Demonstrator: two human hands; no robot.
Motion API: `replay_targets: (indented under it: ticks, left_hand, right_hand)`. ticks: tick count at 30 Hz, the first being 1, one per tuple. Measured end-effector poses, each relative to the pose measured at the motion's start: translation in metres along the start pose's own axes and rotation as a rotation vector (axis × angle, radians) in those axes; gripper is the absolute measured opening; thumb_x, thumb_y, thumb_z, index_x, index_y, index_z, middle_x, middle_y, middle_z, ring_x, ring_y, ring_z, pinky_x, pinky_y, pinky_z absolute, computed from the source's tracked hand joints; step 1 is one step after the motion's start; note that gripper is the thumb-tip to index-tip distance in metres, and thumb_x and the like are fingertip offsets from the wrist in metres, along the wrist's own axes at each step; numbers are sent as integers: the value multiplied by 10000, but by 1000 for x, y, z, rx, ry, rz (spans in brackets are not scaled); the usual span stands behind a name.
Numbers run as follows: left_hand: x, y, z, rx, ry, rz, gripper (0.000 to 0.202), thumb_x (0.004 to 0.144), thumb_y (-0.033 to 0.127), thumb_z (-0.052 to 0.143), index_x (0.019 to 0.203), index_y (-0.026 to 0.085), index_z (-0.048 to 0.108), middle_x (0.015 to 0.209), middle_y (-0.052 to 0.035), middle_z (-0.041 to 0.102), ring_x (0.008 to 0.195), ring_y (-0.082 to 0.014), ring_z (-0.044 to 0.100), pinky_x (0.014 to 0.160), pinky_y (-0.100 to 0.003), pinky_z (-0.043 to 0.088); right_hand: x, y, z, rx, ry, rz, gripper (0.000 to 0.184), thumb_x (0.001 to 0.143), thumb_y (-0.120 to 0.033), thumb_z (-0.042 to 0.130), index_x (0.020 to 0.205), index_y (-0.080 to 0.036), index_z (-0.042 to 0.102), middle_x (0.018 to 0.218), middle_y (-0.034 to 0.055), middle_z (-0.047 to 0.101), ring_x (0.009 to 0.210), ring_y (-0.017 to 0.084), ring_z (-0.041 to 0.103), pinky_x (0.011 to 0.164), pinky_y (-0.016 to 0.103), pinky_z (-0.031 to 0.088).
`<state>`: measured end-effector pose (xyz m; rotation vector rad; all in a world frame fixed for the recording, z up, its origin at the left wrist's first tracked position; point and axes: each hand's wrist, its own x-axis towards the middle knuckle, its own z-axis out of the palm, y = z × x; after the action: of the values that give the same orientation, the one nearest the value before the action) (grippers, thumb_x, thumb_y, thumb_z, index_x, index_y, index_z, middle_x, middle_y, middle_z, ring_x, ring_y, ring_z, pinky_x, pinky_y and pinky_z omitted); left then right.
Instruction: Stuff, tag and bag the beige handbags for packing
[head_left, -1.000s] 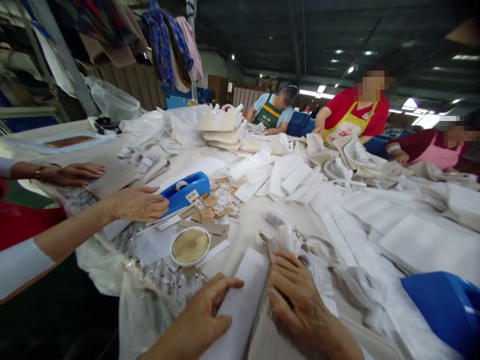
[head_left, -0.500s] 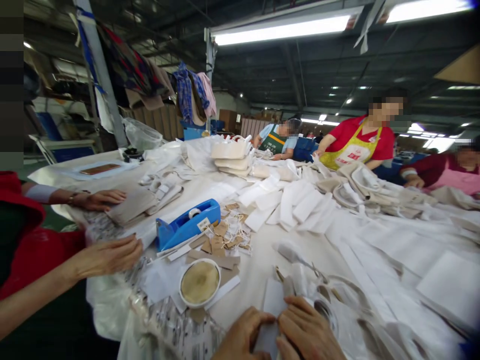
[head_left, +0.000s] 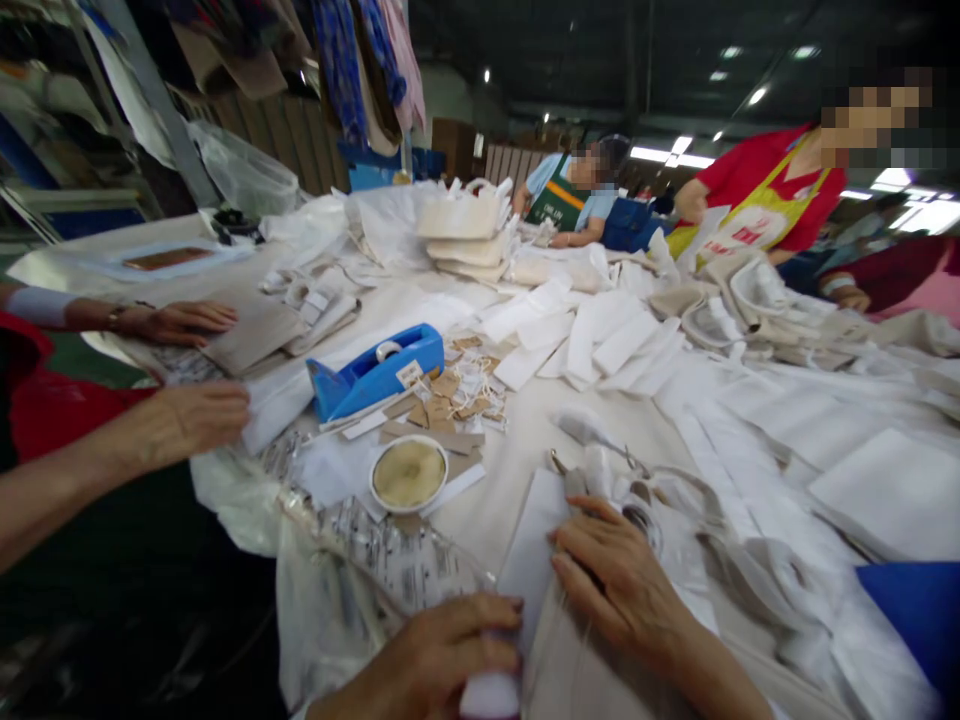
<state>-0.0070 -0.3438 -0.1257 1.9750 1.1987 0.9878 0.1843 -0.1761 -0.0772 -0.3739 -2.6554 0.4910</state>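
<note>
At the bottom of the view my left hand [head_left: 431, 655] curls round the near end of a long white foam sheet [head_left: 534, 550], fingers closed over its edge. Beside it my right hand [head_left: 611, 580] lies flat with fingers spread, pressing on beige fabric [head_left: 570, 670] next to the sheet. Just beyond my right fingers are metal rings and straps [head_left: 637, 490]. A round white dish with a tan pad [head_left: 409, 473] sits to the front left of the sheet.
A blue tape dispenser [head_left: 379, 368] and brown tags [head_left: 450, 392] lie mid-table. A co-worker's hands [head_left: 191, 415] work on white material at the left. White foam strips [head_left: 592, 340] and stacked bags [head_left: 461, 225] cover the far table, where other people sit. A blue object [head_left: 911, 610] is at right.
The camera tilted back down. My left hand moved down to the sheet's near end and my right hand spread flat. The co-worker's near hand drew back from the tape dispenser.
</note>
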Motion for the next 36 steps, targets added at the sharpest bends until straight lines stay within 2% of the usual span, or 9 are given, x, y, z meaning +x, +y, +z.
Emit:
replay_targets:
  ticks: [2, 5, 8, 10, 15, 23, 29, 32, 36]
  left_hand:
    - [9, 13, -3, -131, 93, -114, 292, 912, 94, 452, 1093, 206, 651, 1187, -78, 677, 1194, -174, 590, 1031, -244, 435]
    - [26, 25, -4, -228, 218, -374, 175, 884, 116, 517, 927, 190, 670, 970, -33, 722, 957, -148, 668, 885, -204, 469]
    - [44, 30, 1, -318, 237, -566, 61, 856, 175, 569, 834, 183, 626, 794, 3, 689, 755, -134, 636, 715, -202, 456]
    - [54, 30, 4, -414, 242, -611, 71, 829, 169, 573, 898, 190, 573, 758, 20, 671, 705, -131, 610, 660, -206, 439]
    - [70, 31, 1, -604, 226, -664, 291, 787, 140, 582, 1046, 213, 471, 708, 52, 655, 632, -121, 586, 589, -198, 419]
    - [63, 28, 0, -751, 242, -599, 65, 800, 152, 599, 835, 150, 544, 765, 9, 659, 712, -117, 597, 659, -198, 436]
    - [64, 31, -1, -680, 215, -584, 87, 798, 123, 590, 850, 160, 531, 730, 39, 620, 679, -97, 543, 631, -190, 394]
    - [65, 33, -3, -603, 200, -595, 111, 797, 122, 594, 838, 172, 504, 674, 65, 582, 629, -81, 496, 593, -188, 344]
    - [64, 33, -1, -493, 210, -599, 100, 810, 142, 572, 856, 188, 497, 658, 67, 562, 614, -89, 490, 575, -198, 320]
  right_hand:
    - [1, 1, -5, 100, -20, 5, 178, 970, -185, 420, 825, -197, 523, 748, -12, 588, 707, 132, 582, 1033, 434, 336]
    - [1, 5, -10, 205, -20, -4, 152, 963, -158, 426, 898, -200, 557, 836, 7, 637, 863, 151, 624, 1057, 440, 320]
    - [-2, 7, -12, 232, 4, -13, 157, 953, -136, 429, 946, -197, 573, 883, 18, 658, 937, 157, 632, 1064, 440, 321]
    - [-3, 7, -14, 232, 26, -17, 165, 950, -127, 428, 965, -193, 578, 890, 20, 663, 944, 155, 637, 1063, 437, 324]
    - [-3, 7, -18, 225, 63, -9, 180, 953, -123, 418, 961, -188, 586, 876, 22, 663, 925, 151, 641, 1057, 429, 336]
    - [2, 5, -13, 167, 14, 15, 189, 958, -139, 427, 840, -189, 566, 778, 8, 634, 811, 147, 636, 1046, 439, 359]
    - [-1, 4, -20, 245, 87, -17, 176, 928, -114, 453, 971, -194, 603, 925, 45, 680, 959, 195, 640, 1035, 456, 368]
    - [-5, 1, -24, 251, 118, 2, 162, 893, -103, 510, 976, -192, 616, 940, 67, 635, 955, 221, 602, 910, 435, 423]
    - [-8, -3, -24, 276, 44, 42, 185, 890, -104, 504, 1005, -186, 624, 923, 82, 537, 907, 217, 543, 752, 368, 437]
